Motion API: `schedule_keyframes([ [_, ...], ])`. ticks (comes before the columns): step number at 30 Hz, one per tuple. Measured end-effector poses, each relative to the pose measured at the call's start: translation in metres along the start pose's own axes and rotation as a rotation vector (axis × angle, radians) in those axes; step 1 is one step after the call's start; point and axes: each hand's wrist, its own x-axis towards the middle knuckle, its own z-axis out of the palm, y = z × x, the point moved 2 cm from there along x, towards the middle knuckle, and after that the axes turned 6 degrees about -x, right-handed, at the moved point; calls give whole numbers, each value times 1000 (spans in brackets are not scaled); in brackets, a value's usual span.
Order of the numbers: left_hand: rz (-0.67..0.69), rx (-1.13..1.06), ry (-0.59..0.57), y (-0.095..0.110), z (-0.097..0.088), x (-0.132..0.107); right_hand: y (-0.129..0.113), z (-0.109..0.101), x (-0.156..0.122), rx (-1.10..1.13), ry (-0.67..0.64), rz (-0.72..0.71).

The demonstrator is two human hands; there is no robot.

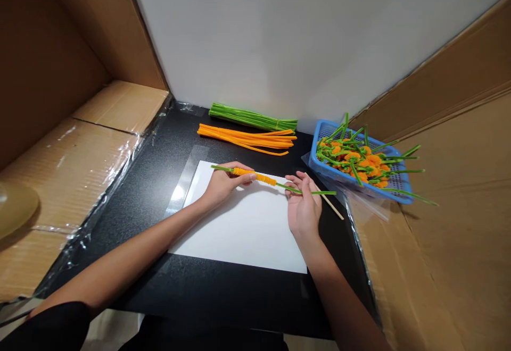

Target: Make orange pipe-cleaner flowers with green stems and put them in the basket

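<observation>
Over a white sheet of paper (243, 223), a green pipe cleaner (325, 192) runs between both hands. An orange pipe cleaner (265, 179) is coiled tightly around its middle. My left hand (225, 183) is closed on the coiled orange part, thumb on top, with a short green end sticking out to the left. My right hand (305, 202) pinches the green length to the right of the coil, fingers curled, and the free end passes beyond the hand. A thin wooden stick (334, 208) lies beside my right hand, partly hidden by it.
Behind the paper lie a bundle of orange pipe cleaners (239, 137) and a bundle of green pipe cleaners (251, 117). A blue basket (319, 138) at the right holds several orange flowers on green stems, some poking over its rim. Cardboard (451, 207) borders the black table (139, 181).
</observation>
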Motion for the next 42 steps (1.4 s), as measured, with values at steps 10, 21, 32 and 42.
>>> schedule_keyframes([
  [10, -90, -374, 72, -10, 31, -24, -8, 13, -23, -550, -119, -191],
  [21, -290, -485, -166, -20, 50, -39, -7, 20, -41, -636, -26, -444],
  [32, -116, -56, -304, -14, 39, -35, -17, 13, -31, -768, -321, -586],
  [42, 210, 541, -500, 10, 33, -36, -28, 10, -27, -998, -592, -695],
])
